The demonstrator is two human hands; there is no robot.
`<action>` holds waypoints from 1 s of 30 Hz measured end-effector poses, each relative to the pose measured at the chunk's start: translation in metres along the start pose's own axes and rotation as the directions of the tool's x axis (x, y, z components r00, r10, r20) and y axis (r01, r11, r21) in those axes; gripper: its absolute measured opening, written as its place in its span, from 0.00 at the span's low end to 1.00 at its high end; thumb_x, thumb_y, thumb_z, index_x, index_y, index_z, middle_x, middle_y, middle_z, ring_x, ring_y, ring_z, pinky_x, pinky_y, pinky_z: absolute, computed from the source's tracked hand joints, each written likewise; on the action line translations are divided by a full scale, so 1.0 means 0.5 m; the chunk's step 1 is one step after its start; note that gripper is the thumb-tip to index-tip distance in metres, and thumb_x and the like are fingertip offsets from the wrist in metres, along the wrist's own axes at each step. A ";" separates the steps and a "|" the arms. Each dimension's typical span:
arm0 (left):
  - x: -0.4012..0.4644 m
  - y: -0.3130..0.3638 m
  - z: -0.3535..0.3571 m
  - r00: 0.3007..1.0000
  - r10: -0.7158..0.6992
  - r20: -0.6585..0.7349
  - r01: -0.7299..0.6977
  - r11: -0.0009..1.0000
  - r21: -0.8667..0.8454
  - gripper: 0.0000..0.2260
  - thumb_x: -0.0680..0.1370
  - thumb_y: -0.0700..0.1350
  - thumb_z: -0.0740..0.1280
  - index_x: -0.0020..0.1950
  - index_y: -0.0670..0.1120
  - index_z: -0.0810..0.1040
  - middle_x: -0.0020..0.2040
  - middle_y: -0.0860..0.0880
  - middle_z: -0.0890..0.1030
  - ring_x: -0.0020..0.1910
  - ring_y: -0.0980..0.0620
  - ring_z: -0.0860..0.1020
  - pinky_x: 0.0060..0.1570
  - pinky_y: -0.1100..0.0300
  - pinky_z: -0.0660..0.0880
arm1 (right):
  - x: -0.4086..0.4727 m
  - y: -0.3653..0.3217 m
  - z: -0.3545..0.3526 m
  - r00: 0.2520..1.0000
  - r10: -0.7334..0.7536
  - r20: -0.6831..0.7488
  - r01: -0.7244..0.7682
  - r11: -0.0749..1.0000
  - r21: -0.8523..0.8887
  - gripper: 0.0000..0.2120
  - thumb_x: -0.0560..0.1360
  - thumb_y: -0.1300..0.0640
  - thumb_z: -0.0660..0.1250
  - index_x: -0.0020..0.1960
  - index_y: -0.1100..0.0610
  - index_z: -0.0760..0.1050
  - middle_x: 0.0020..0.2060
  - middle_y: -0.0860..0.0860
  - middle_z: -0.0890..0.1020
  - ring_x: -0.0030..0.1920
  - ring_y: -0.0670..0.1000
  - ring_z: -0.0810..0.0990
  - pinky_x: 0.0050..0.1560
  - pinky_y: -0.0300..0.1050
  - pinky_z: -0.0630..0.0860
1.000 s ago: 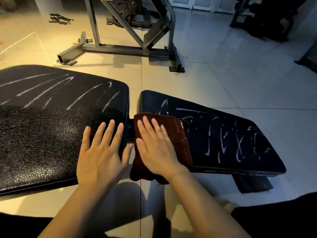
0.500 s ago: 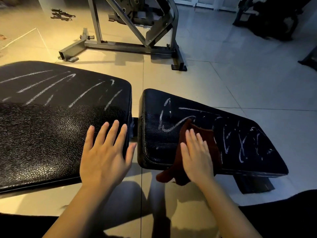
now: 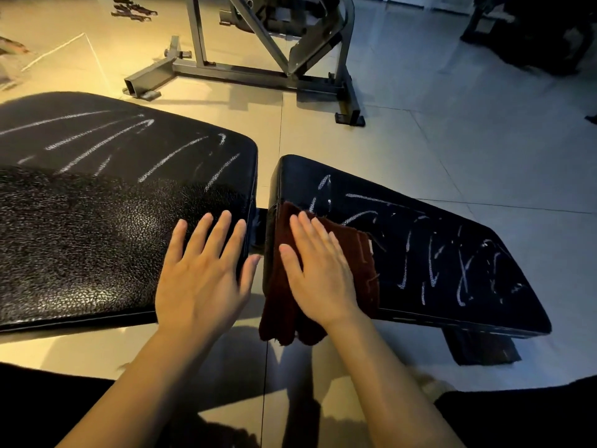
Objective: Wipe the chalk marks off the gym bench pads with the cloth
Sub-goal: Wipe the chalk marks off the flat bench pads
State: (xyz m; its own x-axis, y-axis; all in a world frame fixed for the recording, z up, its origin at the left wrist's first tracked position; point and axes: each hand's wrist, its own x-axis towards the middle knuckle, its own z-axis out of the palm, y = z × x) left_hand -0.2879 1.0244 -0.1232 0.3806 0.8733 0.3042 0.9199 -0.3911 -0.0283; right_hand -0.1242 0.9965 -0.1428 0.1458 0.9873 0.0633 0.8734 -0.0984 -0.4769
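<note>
We press the dark red cloth (image 3: 361, 273) flat under our right hand (image 3: 318, 270), fingers straight, at the near left end of the right pad (image 3: 452, 221). Just beyond and right of that hand, chalk marks (image 3: 433, 263) cover most of this pad, so little looks wiped. Our left hand (image 3: 200, 273) rests open on the left pad (image 3: 97, 221), streaks (image 3: 97, 150) well beyond it untouched.

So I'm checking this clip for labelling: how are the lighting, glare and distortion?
Head view: warm yellow light at left, cooler grey floor at right; glare on the left pad; wide-angle bending of pad edges; forearm shadows below; chalk marks and both hands sharp, the right hand flat on the cloth.
</note>
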 end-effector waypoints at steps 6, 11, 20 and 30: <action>0.002 0.000 0.005 0.999 -0.012 -0.044 0.011 1.000 -0.021 0.24 0.79 0.56 0.56 0.70 0.45 0.74 0.69 0.43 0.73 0.70 0.41 0.70 0.71 0.44 0.57 | -0.093 -0.017 0.012 0.994 0.107 -0.011 -0.107 0.994 -0.019 0.28 0.76 0.36 0.34 0.75 0.41 0.39 0.74 0.35 0.41 0.74 0.34 0.34 0.74 0.37 0.33; 0.002 -0.002 0.009 1.000 -0.005 -0.026 0.005 1.000 0.008 0.24 0.79 0.56 0.56 0.70 0.45 0.73 0.70 0.42 0.73 0.70 0.41 0.69 0.71 0.44 0.58 | 0.039 -0.025 -0.002 0.992 0.122 -0.027 -0.122 0.992 -0.012 0.27 0.83 0.43 0.45 0.79 0.49 0.47 0.79 0.45 0.50 0.77 0.43 0.43 0.75 0.40 0.38; 0.005 -0.001 0.013 0.999 -0.010 -0.050 0.009 1.000 -0.019 0.24 0.79 0.55 0.56 0.70 0.45 0.74 0.69 0.43 0.73 0.70 0.41 0.70 0.70 0.44 0.59 | -0.015 -0.023 -0.014 0.995 0.090 0.052 -0.091 0.996 0.018 0.25 0.83 0.43 0.44 0.78 0.47 0.47 0.77 0.40 0.48 0.74 0.37 0.40 0.74 0.38 0.37; 0.005 -0.001 0.009 0.999 -0.016 -0.030 0.015 0.999 -0.033 0.25 0.78 0.56 0.55 0.70 0.45 0.73 0.70 0.43 0.73 0.70 0.42 0.70 0.70 0.44 0.59 | -0.090 -0.013 -0.010 0.994 0.076 0.072 -0.074 0.997 -0.039 0.28 0.78 0.35 0.38 0.75 0.41 0.36 0.74 0.35 0.38 0.70 0.31 0.29 0.69 0.33 0.31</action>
State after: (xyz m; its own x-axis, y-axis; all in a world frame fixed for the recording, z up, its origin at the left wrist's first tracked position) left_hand -0.2872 1.0282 -0.1267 0.3633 0.8702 0.3327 0.9218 -0.3876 0.0073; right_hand -0.1340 0.9519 -0.1383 0.1783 0.9833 -0.0363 0.8778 -0.1756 -0.4458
